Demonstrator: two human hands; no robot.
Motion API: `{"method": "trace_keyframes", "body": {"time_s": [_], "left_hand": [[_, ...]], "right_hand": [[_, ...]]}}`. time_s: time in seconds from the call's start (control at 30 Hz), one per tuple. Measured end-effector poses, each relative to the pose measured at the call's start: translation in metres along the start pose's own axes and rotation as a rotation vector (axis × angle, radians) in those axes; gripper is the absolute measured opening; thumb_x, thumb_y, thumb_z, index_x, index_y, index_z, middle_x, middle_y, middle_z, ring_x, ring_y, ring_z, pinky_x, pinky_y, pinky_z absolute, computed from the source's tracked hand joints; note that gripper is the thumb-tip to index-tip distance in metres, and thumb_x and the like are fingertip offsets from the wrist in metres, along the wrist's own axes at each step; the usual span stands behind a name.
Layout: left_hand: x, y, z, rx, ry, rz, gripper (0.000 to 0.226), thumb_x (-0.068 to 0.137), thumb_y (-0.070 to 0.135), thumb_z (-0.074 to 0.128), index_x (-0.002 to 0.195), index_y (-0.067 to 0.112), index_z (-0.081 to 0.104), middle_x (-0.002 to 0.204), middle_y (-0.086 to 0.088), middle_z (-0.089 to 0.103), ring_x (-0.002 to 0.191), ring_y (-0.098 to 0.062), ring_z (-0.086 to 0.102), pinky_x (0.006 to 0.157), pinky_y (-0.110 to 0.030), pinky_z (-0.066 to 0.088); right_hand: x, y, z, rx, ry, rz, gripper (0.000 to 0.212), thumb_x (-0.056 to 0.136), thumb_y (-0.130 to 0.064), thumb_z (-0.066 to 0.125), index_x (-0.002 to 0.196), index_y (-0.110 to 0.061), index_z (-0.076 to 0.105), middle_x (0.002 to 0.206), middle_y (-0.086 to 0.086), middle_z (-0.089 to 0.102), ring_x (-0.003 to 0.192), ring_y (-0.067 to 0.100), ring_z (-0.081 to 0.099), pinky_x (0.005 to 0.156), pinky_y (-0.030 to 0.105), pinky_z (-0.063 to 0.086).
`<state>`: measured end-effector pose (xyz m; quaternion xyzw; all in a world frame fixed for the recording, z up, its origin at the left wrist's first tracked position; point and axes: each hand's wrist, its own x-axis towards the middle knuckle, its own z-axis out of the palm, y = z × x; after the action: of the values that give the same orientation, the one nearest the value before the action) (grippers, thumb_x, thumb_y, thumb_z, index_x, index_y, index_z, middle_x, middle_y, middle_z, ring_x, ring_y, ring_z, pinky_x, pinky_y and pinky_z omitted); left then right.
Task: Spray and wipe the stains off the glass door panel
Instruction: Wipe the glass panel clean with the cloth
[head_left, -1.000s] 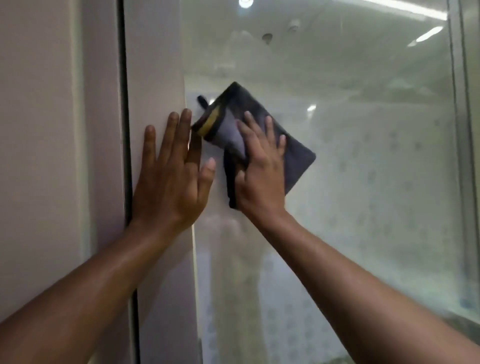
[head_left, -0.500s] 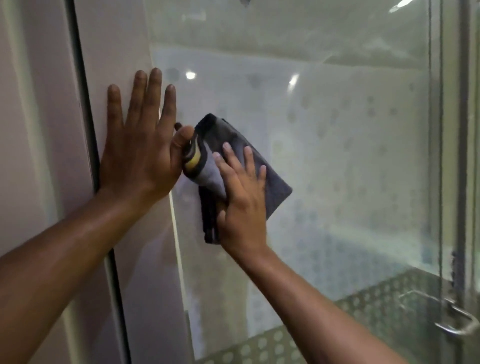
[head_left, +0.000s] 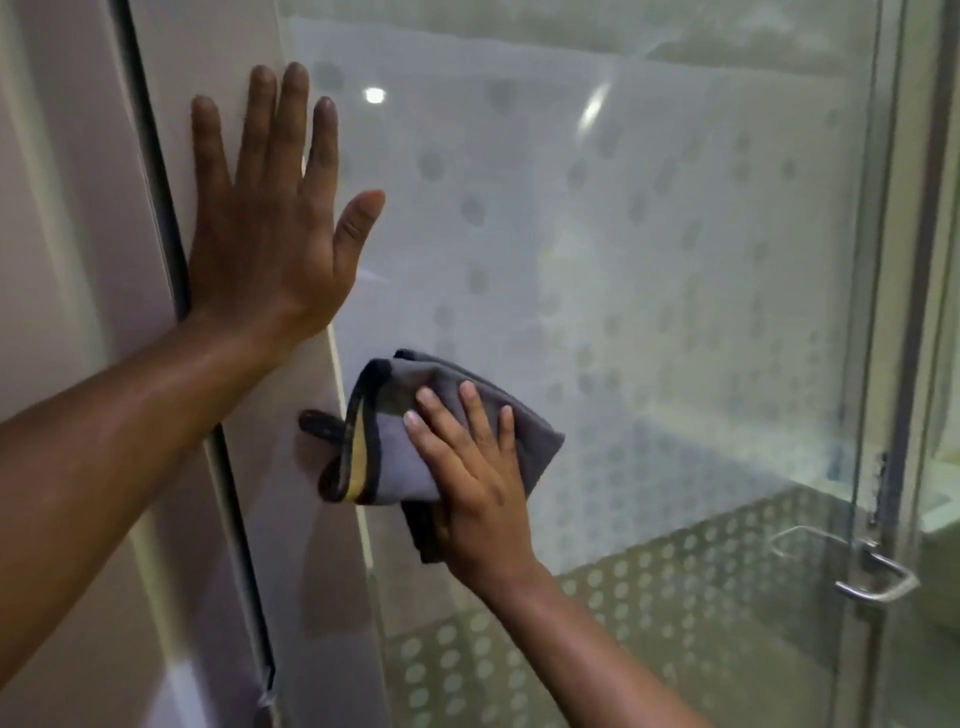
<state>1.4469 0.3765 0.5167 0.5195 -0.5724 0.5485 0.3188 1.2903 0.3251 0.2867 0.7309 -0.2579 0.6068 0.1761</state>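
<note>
The glass door panel (head_left: 649, 260) fills the middle and right of the head view, frosted with a pattern of dots. My right hand (head_left: 472, 483) presses a folded grey cloth (head_left: 384, 436) with a black and yellow hem flat against the glass near its left edge. My left hand (head_left: 270, 218) lies flat and open on the pale frame (head_left: 311, 519) beside the glass, fingers spread, above and to the left of the cloth. No spray bottle is in view.
A dark vertical gap (head_left: 171, 260) runs down the wall left of the frame. A metal door handle (head_left: 872, 577) sits at the right edge of the glass, beside another glass panel (head_left: 930, 364).
My right hand has slid the cloth downward along the left edge of the glass, away from my left hand. The view has tilted down, so the handle shows.
</note>
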Motion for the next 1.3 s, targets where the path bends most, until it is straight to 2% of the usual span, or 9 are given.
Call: {"method": "trace_keyframes", "body": {"time_s": [0.1,0.3,0.53,0.77,0.97,1.03,1.17,1.23,1.3], "left_hand": [[0.001,-0.001,0.000,-0.004,-0.003,0.005,0.083,0.110,0.062,0.004,0.170,0.006,0.013,0.180,-0.021,0.005,0.168,-0.039,0.002,0.132,-0.069,0.001],[0.002,0.006,0.001,0.032,-0.003,-0.015,0.085,0.110,0.066,0.005,0.170,0.006,0.011,0.181,-0.021,0.004,0.168,-0.039,0.000,0.132,-0.069,0.002],[0.000,0.001,0.000,0.012,0.000,-0.006,0.083,0.111,0.064,0.012,0.170,0.006,0.012,0.181,-0.020,0.005,0.168,-0.038,0.002,0.132,-0.069,0.003],[0.003,0.004,0.005,0.042,0.028,-0.017,0.089,0.108,0.068,0.010,0.170,0.004,0.014,0.181,-0.020,0.007,0.168,-0.037,0.004,0.133,-0.067,0.003],[-0.004,-0.003,0.005,0.029,0.022,-0.029,0.086,0.109,0.066,0.011,0.170,0.006,0.016,0.181,-0.018,0.008,0.169,-0.036,0.005,0.133,-0.066,0.004],[-0.005,-0.005,0.006,0.037,0.017,-0.017,0.085,0.109,0.066,0.011,0.171,0.007,0.015,0.181,-0.017,0.008,0.169,-0.035,0.005,0.134,-0.065,0.004],[0.002,0.002,0.005,0.045,0.017,-0.029,0.086,0.109,0.066,0.012,0.171,0.007,0.012,0.181,-0.017,0.006,0.169,-0.035,0.003,0.134,-0.066,0.003],[0.003,0.007,0.006,0.049,0.012,-0.032,0.086,0.109,0.067,0.011,0.171,0.007,0.011,0.181,-0.017,0.005,0.169,-0.034,0.003,0.134,-0.065,0.003],[0.002,0.007,0.007,0.036,0.003,-0.036,0.086,0.109,0.066,0.012,0.171,0.007,0.013,0.181,-0.017,0.006,0.169,-0.035,0.003,0.134,-0.065,0.004]], "right_hand": [[-0.021,0.063,-0.027,-0.055,0.061,0.054,0.051,0.098,-0.009,0.054,0.149,-0.019,0.054,0.163,-0.001,0.041,0.159,0.025,0.025,0.128,0.061,0.011],[-0.019,0.029,-0.002,0.202,0.624,0.978,0.071,0.090,-0.010,0.051,0.158,-0.024,0.037,0.163,-0.018,0.021,0.162,0.021,0.010,0.130,0.058,0.004],[-0.094,0.023,0.006,-0.112,-0.130,-0.188,0.047,0.110,-0.026,0.030,0.155,-0.027,0.046,0.168,-0.009,0.036,0.158,0.026,0.028,0.127,0.057,0.015],[-0.109,0.051,0.015,0.193,0.444,0.935,0.069,0.082,-0.043,0.058,0.142,-0.061,0.029,0.170,-0.014,0.026,0.158,0.032,0.022,0.127,0.060,0.014],[-0.119,0.064,0.015,-0.338,-0.065,-0.314,0.062,0.103,-0.040,0.039,0.163,-0.031,0.027,0.172,-0.010,0.024,0.160,0.026,0.022,0.124,0.056,0.015],[-0.116,0.094,-0.006,-0.295,-0.031,-0.144,0.064,0.098,-0.034,0.042,0.161,-0.030,0.031,0.172,-0.013,0.023,0.160,0.024,0.021,0.126,0.055,0.012],[-0.104,0.080,0.009,0.158,0.490,0.966,0.096,0.084,-0.072,0.051,0.157,-0.011,0.039,0.167,0.004,0.037,0.159,0.030,0.017,0.129,0.033,0.005],[-0.094,0.034,0.025,0.154,0.471,0.881,0.096,0.079,-0.067,0.055,0.163,-0.032,0.024,0.170,-0.008,0.025,0.161,0.027,0.009,0.125,0.032,0.007],[-0.103,0.004,0.039,-0.172,0.200,0.322,0.091,0.082,-0.056,0.052,0.163,-0.043,0.013,0.173,-0.017,0.011,0.162,0.021,0.004,0.126,0.050,0.006]]}}
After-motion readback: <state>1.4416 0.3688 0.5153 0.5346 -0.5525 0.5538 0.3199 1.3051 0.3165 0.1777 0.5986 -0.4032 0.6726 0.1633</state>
